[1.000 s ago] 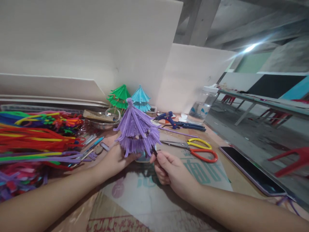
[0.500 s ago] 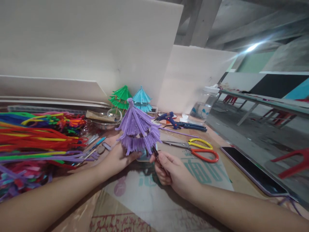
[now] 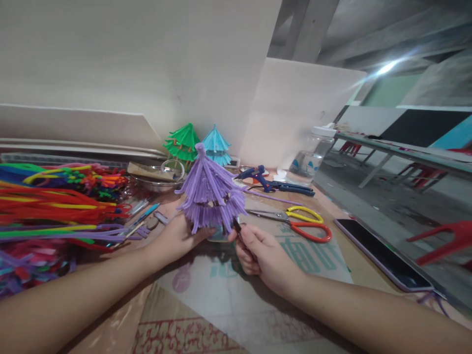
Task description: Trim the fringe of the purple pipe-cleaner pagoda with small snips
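Note:
A purple pipe-cleaner pagoda (image 3: pixel 208 184) with two fringed roof tiers stands upright in front of me. My left hand (image 3: pixel 180 233) is closed around its lower part, the fingers mostly hidden behind the fringe. My right hand (image 3: pixel 256 248) is wrapped round a dark slim tool (image 3: pixel 237 226) that looks like tweezers. Its tip touches or lies very close to the lower tier's right edge; which of these I cannot tell. Under the pagoda shows a pale clear base (image 3: pixel 220 233).
Behind stand a green pagoda (image 3: pixel 182 142) and a light blue one (image 3: pixel 216 143). Scissors (image 3: pixel 308 231), a glue gun (image 3: pixel 256 176), pliers (image 3: pixel 293 188), a water bottle (image 3: pixel 309 155) and a phone (image 3: pixel 383 253) lie or stand right. Pipe-cleaner bundles (image 3: pixel 55 201) and a metal bowl (image 3: pixel 157 184) are left.
The view has shifted slightly, so the surroundings sit a little higher and further left. Both hands keep their hold, and the tool stays at the pagoda's lower right edge.

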### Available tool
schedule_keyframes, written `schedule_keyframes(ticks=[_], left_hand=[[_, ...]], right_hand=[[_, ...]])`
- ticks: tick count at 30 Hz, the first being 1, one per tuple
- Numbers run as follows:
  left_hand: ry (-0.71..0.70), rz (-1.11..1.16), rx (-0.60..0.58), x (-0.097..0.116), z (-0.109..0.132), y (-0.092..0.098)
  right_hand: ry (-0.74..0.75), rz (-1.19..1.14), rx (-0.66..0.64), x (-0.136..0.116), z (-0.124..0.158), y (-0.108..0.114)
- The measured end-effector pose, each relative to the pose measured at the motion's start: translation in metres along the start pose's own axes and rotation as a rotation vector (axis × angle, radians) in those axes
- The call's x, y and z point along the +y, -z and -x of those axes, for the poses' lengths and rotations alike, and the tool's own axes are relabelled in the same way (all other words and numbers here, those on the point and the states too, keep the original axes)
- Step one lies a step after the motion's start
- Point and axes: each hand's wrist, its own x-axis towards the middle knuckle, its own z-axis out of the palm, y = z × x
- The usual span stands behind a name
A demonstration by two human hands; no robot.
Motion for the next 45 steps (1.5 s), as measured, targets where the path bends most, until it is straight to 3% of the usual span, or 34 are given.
schedule_keyframes(ticks=[15,29,45], left_hand=[[-0.002,0.048,0.076,-0.0068,-0.002,-0.0037],[-0.04,-0.122,0.011,-0.0026,-0.0017,0.0015],[0.014,0.06,0.04,-0.0057,-0.0032,-0.0025]], right_hand=[[-0.01,0.005,0.0,-0.0024,0.0021,-0.0012],[0.005,0.008,-0.016,0.0001,0.0003,0.0003],[0.01,0.037,-0.022,-0.0015,0.0018,-0.0009]])
